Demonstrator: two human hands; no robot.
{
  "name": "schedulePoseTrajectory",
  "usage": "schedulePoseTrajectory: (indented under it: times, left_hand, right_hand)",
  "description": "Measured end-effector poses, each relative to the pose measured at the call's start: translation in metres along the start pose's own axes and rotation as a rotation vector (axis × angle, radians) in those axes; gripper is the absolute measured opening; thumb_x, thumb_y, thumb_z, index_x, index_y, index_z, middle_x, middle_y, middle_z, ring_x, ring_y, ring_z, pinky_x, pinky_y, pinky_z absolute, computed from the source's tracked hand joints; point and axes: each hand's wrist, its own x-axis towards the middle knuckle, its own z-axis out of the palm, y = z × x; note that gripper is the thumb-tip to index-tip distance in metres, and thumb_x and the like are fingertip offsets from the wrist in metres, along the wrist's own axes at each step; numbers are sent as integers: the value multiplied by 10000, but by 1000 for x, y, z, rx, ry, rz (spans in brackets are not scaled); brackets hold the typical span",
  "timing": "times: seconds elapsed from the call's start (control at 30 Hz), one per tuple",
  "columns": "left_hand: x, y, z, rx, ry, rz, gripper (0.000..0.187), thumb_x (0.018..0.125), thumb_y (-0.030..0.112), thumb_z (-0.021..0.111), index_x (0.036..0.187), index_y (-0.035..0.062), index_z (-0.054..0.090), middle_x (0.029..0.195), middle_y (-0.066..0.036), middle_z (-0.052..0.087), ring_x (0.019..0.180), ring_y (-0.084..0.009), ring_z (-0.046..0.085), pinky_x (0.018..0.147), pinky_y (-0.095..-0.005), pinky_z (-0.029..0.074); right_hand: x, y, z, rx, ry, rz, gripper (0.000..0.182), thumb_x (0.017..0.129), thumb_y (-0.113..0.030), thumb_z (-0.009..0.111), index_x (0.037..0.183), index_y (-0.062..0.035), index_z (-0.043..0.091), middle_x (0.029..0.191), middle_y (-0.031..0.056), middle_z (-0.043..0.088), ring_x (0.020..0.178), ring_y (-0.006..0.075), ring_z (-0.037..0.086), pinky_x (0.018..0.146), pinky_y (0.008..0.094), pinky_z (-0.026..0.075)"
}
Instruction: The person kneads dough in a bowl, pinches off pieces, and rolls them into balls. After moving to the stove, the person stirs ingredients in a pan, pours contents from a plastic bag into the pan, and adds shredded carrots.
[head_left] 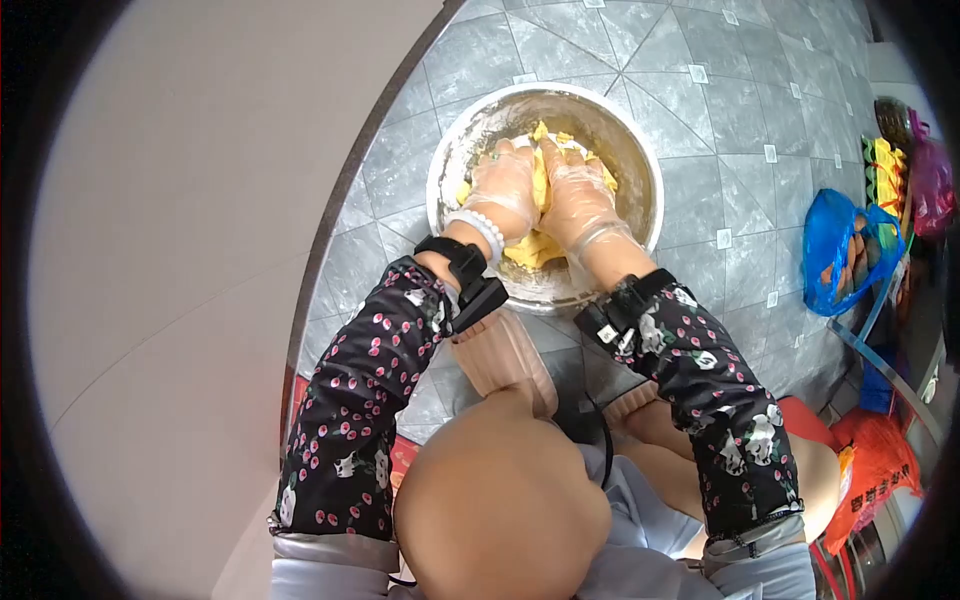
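A wide metal bowl (648, 150) stands on the tiled floor, its inner wall smeared with pale residue. Yellow dough (535, 252) lies inside it, with lumps showing around and between my hands. Both hands wear clear plastic gloves. My left hand (500, 187) presses into the dough on the left side, fingers curled down into it. Beside it, my right hand (577, 195) pushes into the dough with its fingers bent over it. The fingertips of both hands are partly hidden by dough.
Grey floor tiles (740, 200) surround the bowl. A pale panel with a dark edge (190, 230) fills the left. At right are a blue bag (822, 255) holding brownish items, a purple bag (932, 180) and a red bag (880, 465). A slipper (500, 360) is just below the bowl.
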Motion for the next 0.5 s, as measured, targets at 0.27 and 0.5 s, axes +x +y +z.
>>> schedulePoseTrajectory:
  times: [0.27,0.5]
  left_hand:
    - [-59,0,-63,-1271,-52,61,748,824,258,709,1416,56,299,1331,-167,490,1185,-267,536,959,-381,486]
    - [-55,11,-44,-2243,-275,-286,905,833,762,409,1384,45,380,1277,-174,520,1160,-299,534,1001,-430,445]
  right_hand:
    - [-34,-3,-75,1250,-142,-212,943,615,-224,888,1393,-20,396,1281,141,509,1191,232,499,1027,346,417]
    - [-79,-45,-56,220,473,-480,825,603,-382,844,1329,-170,513,1254,148,509,1108,366,505,936,444,430]
